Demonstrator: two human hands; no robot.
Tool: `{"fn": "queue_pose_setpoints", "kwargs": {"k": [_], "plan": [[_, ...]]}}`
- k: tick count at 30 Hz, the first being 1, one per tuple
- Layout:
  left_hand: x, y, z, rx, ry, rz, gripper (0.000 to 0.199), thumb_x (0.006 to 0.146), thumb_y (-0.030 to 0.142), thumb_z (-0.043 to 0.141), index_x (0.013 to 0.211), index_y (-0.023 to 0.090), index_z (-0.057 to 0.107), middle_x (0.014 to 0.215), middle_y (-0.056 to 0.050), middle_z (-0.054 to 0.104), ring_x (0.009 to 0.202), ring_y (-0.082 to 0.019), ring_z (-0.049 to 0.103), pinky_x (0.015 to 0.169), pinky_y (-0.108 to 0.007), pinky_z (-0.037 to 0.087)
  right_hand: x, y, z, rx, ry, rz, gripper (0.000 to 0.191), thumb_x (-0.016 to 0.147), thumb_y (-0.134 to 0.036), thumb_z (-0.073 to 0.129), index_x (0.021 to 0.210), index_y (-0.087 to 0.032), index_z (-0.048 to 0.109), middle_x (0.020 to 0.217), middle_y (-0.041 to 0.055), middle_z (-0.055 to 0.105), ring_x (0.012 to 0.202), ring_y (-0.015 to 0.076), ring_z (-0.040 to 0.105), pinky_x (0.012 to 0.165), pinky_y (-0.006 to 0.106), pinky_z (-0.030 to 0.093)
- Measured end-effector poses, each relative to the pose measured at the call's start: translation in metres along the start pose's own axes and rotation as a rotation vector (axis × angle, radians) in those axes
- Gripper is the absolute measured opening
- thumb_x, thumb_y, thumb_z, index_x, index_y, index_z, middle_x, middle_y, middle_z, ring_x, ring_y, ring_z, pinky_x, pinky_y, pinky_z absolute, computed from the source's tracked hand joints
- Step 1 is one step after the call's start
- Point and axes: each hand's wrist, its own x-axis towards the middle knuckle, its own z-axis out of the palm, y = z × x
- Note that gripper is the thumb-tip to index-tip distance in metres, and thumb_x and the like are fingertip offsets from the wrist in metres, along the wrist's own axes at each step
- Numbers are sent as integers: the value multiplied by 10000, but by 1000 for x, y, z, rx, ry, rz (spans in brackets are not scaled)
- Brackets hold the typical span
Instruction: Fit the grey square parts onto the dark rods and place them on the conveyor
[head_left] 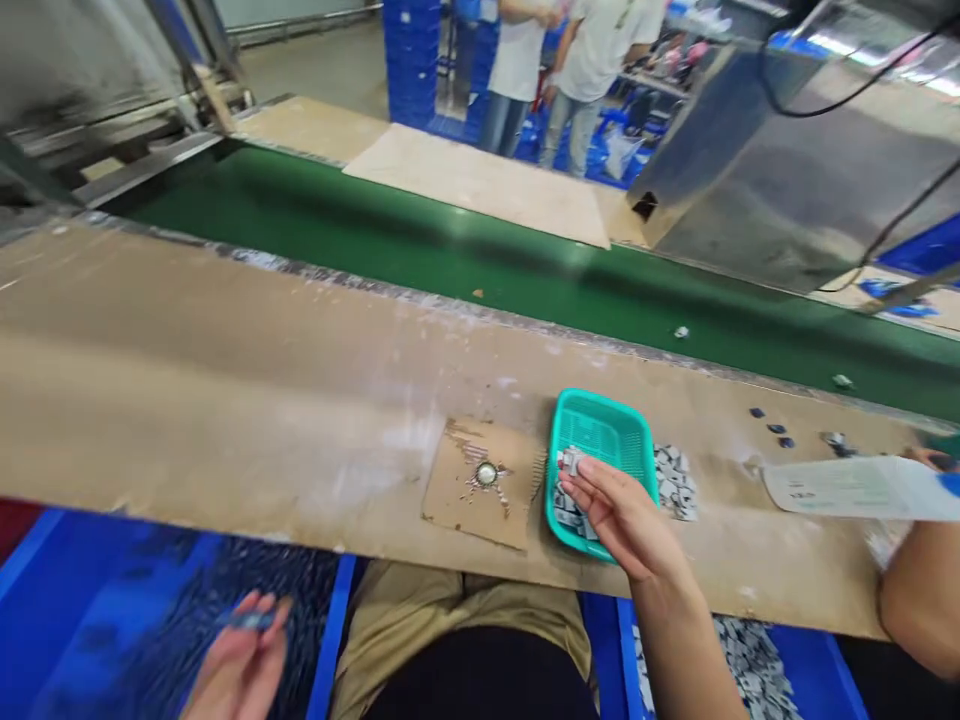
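My right hand (626,510) pinches a small light grey piece (570,459) over a teal plastic basket (606,408). More grey pieces lie inside the basket, partly hidden by the hand. Low on the left, my left hand (244,660) is closed on a small dark bluish piece (255,620), blurred by motion. That hand hovers above a blue bin (97,610) with many dark pieces in it. Between the hands, on the worktable, a cardboard sheet (465,510) carries a small round cup of pale paste (487,473) with brown smears around it.
Loose grey pieces (675,482) lie right of the basket, and a few dark pieces (776,428) farther right. A co-worker's arm (922,595) and a plastic bag (847,487) are at the right edge. Behind the table runs a green conveyor belt (420,255). Two people stand beyond.
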Motion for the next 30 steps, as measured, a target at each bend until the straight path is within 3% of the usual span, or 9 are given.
{"fn": "queue_pose_setpoints", "kwargs": {"k": [2,4,7,10,16,21,24,28,30], "plan": [[-8,-10,21,-64,39,-52,198,589,-18,674,638,170,636,718,-4,679,658,-107,633,558,-127,530,-1,7,8,-209,-32,-81,288,664,-410,730,828,-176,695,825,59,693,743,190,639,711,343,522],[-15,-19,48,-59,-80,-78,216,560,-63,672,637,138,657,742,-24,692,650,-109,640,577,-130,539,-2,13,16,-529,-59,-272,269,720,-407,687,869,-183,695,828,61,686,743,196,621,703,351,499],[-25,-31,78,-18,-320,-133,226,550,26,767,752,97,693,742,-53,698,600,-106,635,559,-136,538,0,21,27,-979,-128,-658,225,805,-371,610,926,-198,688,861,69,670,804,211,586,752,368,458],[-33,-41,88,14,-499,-155,298,534,183,828,782,92,690,726,-55,697,592,-109,637,540,-137,530,7,29,34,-1191,-241,-861,230,869,-346,531,968,-193,672,852,76,654,812,215,553,736,359,446],[-37,-50,89,62,-586,-191,279,559,243,822,722,103,644,673,-58,690,590,-129,647,539,-170,540,20,43,42,-1388,-337,-830,327,918,-358,428,937,-153,682,796,98,635,791,233,517,736,376,438],[-41,-52,102,97,-625,-138,265,599,252,798,763,102,654,714,-63,704,663,-156,669,622,-214,572,5,26,48,-1062,-207,-537,283,819,-426,576,899,-179,687,837,88,672,792,228,568,741,367,450],[-45,-57,109,198,-611,239,146,667,210,747,761,132,668,767,-43,718,724,-164,679,684,-242,586,-15,9,55,-658,-252,-108,284,747,-428,658,870,-172,674,797,71,685,710,191,605,672,312,475],[-50,-56,110,421,-719,1214,229,706,7,655,873,161,673,933,-49,715,866,-184,672,777,-281,581,-38,-5,63,-279,-402,221,237,698,-376,720,764,-157,659,655,36,670,585,144,613,581,258,487],[-50,-53,108,470,-808,1550,303,728,-29,608,980,134,649,999,-86,696,953,-211,647,793,-313,582,-45,-7,65,-197,-439,286,216,683,-348,739,737,-156,657,619,27,666,572,149,632,567,257,504]]}}
